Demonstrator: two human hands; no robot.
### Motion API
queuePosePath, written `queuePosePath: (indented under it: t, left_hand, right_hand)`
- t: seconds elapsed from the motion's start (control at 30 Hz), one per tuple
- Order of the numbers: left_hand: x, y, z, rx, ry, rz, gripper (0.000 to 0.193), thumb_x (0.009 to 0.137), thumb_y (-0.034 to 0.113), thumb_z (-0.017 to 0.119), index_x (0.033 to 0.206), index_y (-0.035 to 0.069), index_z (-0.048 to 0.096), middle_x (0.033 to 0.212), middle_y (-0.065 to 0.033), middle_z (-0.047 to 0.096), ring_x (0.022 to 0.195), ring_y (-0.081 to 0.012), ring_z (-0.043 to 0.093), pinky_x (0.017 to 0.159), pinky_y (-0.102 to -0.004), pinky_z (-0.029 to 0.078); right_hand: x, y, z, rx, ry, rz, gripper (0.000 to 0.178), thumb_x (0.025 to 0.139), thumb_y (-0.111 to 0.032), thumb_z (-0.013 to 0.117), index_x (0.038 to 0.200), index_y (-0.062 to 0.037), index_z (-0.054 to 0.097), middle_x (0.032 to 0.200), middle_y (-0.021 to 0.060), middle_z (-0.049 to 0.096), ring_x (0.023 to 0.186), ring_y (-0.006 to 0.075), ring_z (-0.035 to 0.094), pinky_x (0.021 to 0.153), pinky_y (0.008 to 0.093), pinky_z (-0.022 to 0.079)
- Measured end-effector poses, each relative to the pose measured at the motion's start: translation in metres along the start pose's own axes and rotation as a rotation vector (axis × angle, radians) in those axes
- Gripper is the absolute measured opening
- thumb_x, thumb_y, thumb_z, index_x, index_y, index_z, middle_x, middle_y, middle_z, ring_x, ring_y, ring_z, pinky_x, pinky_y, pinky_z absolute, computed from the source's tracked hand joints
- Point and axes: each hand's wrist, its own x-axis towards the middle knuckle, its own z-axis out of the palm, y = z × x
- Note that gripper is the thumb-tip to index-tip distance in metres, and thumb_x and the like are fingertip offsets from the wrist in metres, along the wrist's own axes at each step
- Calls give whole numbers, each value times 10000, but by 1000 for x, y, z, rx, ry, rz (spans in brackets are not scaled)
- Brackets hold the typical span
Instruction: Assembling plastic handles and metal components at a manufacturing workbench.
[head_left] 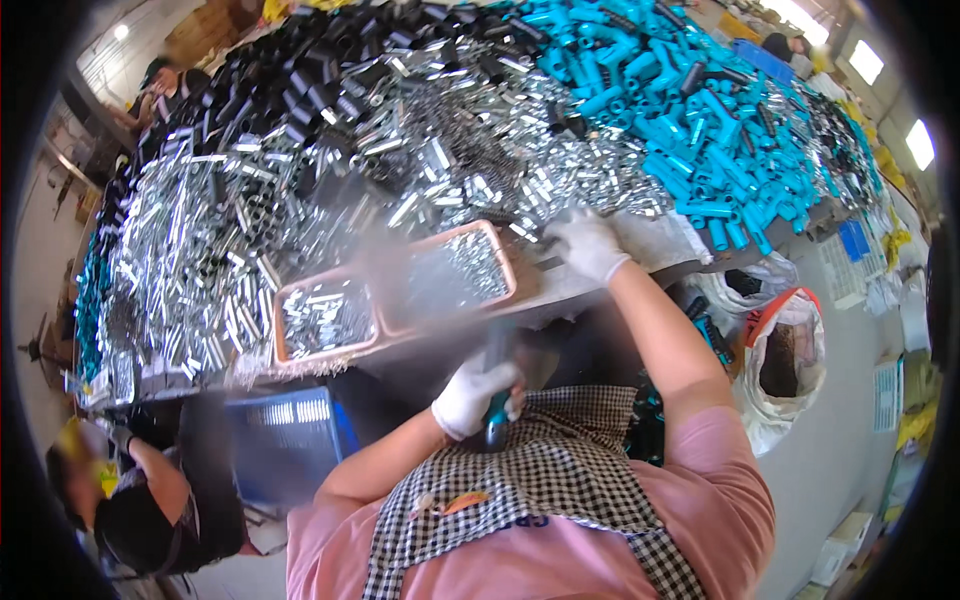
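Note:
My left hand point(472, 396), in a white glove, is closed around a teal and black handle-like part point(497, 424) in front of my checked apron. The upper end of that part is blurred by motion. At the front edge of the table, my gloved right hand point(588, 246) reaches to a heap of small shiny metal pieces point(545, 190). Its fingers look spread at the heap, with the tips partly blurred and nothing visible between them. Left of that hand, two orange-rimmed trays hold small metal parts: the nearer tray point(374, 338) and the farther tray point(512, 270).
Black tubular parts point(310, 85) and teal handle parts point(720, 150) are heaped across the table. A blue crate point(290, 425) stands below the edge at left. White sacks point(775, 425) stand at right. A co-worker point(145, 510) sits at lower left; others are farther back.

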Motion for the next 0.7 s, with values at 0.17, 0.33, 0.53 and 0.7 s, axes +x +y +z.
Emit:
queuePosePath:
  t: [0.17, 0.33, 0.53, 0.7]
  left_hand:
    - [-10, 16, 7, 269, 211, -79, 162, 850, 62, 660, 958, 22, 546, 689, -65, 568, 582, -169, 556, 546, -309, 472]
    - [1, 43, 13, 1159, 322, 329, 424, 756, 143, 731, 1154, 24, 647, 872, -148, 708, 775, -275, 705, 728, -349, 556]
    - [30, 38, -14, 1868, 247, 472, 339, 692, 245, 742, 913, 28, 605, 706, -201, 637, 633, -375, 648, 604, -456, 531]
    - [56, 41, 2, 1739, 212, 353, 440, 760, 390, 745, 939, 6, 629, 724, -209, 650, 645, -372, 660, 612, -434, 535]
  right_hand:
    - [-5, -9, -30, 140, 65, -40, 191, 842, -222, 644, 1000, -122, 683, 1105, 120, 615, 1071, 339, 555, 926, 439, 465]
    - [-69, -47, -81, 943, 254, -235, 213, 802, -171, 733, 964, -38, 693, 826, 121, 678, 753, 260, 668, 694, 353, 531]
    - [-100, -72, -92, 716, 52, -450, 187, 819, -225, 691, 915, -73, 642, 796, 87, 639, 722, 320, 636, 643, 423, 509]
    - [-88, -52, -69, 780, 141, -509, 782, 905, -459, 613, 1422, 43, 310, 1132, 295, 530, 923, 435, 624, 800, 447, 535]
